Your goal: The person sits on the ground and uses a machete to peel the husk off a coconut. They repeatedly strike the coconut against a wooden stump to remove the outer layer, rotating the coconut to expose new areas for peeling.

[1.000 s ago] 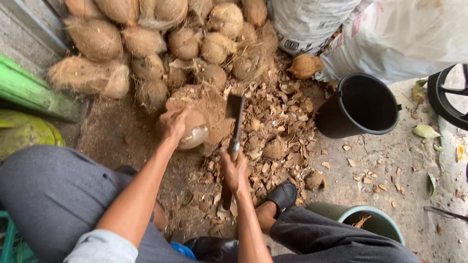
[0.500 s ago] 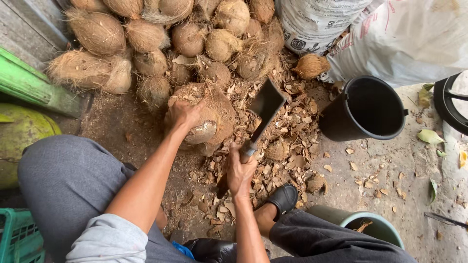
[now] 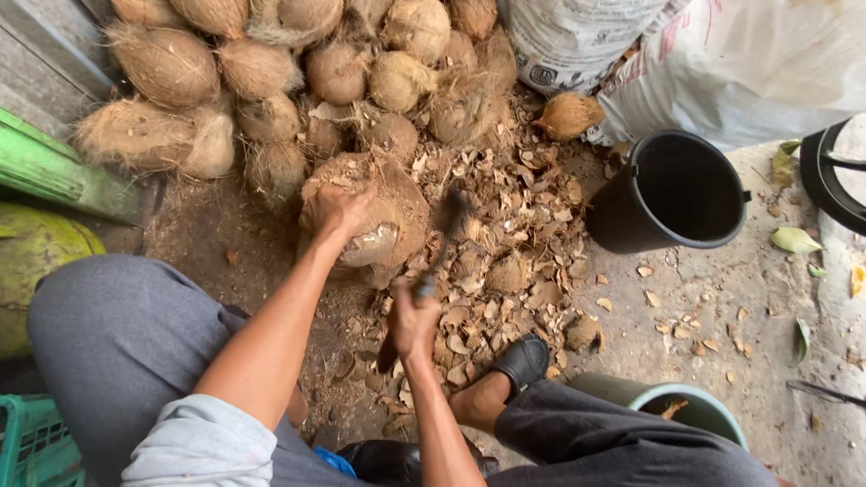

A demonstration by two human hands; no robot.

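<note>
Gripping: left hand (image 3: pixel 332 209) clasped over pale, half-husked round coconut (image 3: pixel 372 242). Right hand (image 3: pixel 413 317) clenched on blurred dark cleaver handle (image 3: pixel 426 287), beside brown husk chips (image 3: pixel 532 271).

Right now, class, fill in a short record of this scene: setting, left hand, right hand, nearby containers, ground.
Setting: person seated on dirt ground, facing a pile of brown fibrous husked coconuts.
Left hand: grip pressed on a partly peeled pale coconut, steadying it.
Right hand: grip closed on the handle of a dark-bladed cleaver; blade blurred.
Containers: round black plastic bucket to the right; grey-green bucket by the leg.
Ground: dry brown shell chips scattered about.
</note>
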